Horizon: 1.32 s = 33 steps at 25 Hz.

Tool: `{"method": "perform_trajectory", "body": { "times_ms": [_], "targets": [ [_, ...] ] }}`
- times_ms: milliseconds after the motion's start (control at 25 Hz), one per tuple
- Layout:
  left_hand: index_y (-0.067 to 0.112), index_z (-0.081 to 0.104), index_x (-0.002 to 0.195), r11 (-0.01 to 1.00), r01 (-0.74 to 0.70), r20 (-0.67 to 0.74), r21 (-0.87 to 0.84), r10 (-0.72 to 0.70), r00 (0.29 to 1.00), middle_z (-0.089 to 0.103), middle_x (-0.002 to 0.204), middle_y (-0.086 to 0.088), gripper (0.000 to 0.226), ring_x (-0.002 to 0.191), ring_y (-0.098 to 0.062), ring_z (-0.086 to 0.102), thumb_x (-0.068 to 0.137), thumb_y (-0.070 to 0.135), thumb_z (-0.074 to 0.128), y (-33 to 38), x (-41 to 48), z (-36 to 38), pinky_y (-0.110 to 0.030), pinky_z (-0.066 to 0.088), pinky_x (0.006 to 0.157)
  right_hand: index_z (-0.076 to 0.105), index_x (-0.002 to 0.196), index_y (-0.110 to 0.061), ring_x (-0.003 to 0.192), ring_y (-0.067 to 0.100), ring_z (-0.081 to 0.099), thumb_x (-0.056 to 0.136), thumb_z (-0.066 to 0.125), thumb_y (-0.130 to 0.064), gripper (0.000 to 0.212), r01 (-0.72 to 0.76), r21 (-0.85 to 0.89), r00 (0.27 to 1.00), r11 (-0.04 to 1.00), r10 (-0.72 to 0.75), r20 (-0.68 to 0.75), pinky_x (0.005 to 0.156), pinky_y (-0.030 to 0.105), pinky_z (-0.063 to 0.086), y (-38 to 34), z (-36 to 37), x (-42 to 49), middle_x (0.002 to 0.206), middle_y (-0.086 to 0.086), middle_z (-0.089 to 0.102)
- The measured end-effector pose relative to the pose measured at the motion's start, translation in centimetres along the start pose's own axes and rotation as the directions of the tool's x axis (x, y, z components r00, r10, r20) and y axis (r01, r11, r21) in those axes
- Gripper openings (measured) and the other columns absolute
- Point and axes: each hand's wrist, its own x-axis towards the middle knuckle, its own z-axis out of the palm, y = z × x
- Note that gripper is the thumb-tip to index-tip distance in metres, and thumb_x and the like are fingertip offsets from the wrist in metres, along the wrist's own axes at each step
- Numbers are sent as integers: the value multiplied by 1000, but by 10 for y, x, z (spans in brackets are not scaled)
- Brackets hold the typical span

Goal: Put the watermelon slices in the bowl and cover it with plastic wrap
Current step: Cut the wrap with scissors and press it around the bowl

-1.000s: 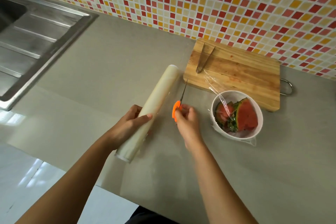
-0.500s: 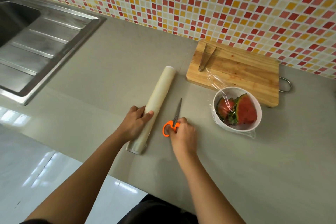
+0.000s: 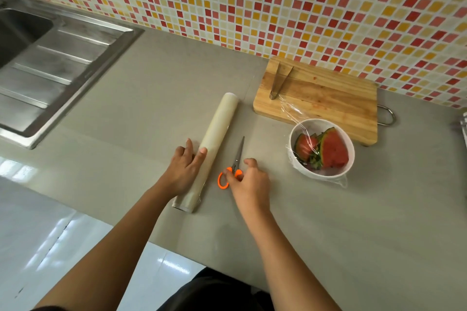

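A white bowl (image 3: pixel 326 175) stands on the grey counter right of centre, with red watermelon slices (image 3: pixel 334 150) inside and clear film (image 3: pixel 294 113) stretched over it, trailing onto the board behind. The plastic wrap roll (image 3: pixel 222 124) lies on the counter at the centre. My left hand (image 3: pixel 183 171) rests against its near part, fingers straight and thumb on the roll. Orange-handled scissors (image 3: pixel 238 151) lie flat just right of the roll. My right hand (image 3: pixel 250 184) hovers over their handles with loosely curled fingers touching them.
A wooden cutting board (image 3: pixel 328 93) with metal tongs (image 3: pixel 278 81) on it sits behind the bowl against the tiled wall. A steel sink and drainer (image 3: pixel 50 63) fill the left side. The counter's front edge runs just below my forearms.
Both hands lowered the roll and the scissors onto the counter. My left hand's grip on the roll has loosened to straight fingers, and my right hand has eased off the scissors.
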Motion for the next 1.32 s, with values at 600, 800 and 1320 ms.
{"method": "perform_trajectory", "body": {
  "times_ms": [600,800,1320],
  "targets": [
    [20,63,88,622,182,226,-762,-9,974,74,68,2,53,67,-10,68,98,52,22,143,-5,140,-29,49,70,65,106,-21,109,24,59,77,12,-79,83,-215,479,977,851,182,115,100,42,43,125,-172,100,114,10,66],
    [5,64,103,669,216,267,-711,-27,963,71,95,-18,66,90,-28,67,97,55,20,139,26,125,-37,52,76,61,119,-27,118,15,56,42,17,-100,115,-402,527,913,749,288,288,103,37,42,157,-148,50,123,-1,64],
    [5,65,79,786,160,339,-597,66,939,62,69,-7,25,65,-18,58,92,24,55,145,47,116,-26,50,58,67,62,-19,59,19,61,90,37,-56,55,-383,604,921,699,342,188,64,30,47,140,-158,106,55,-5,66]
  ]
}}
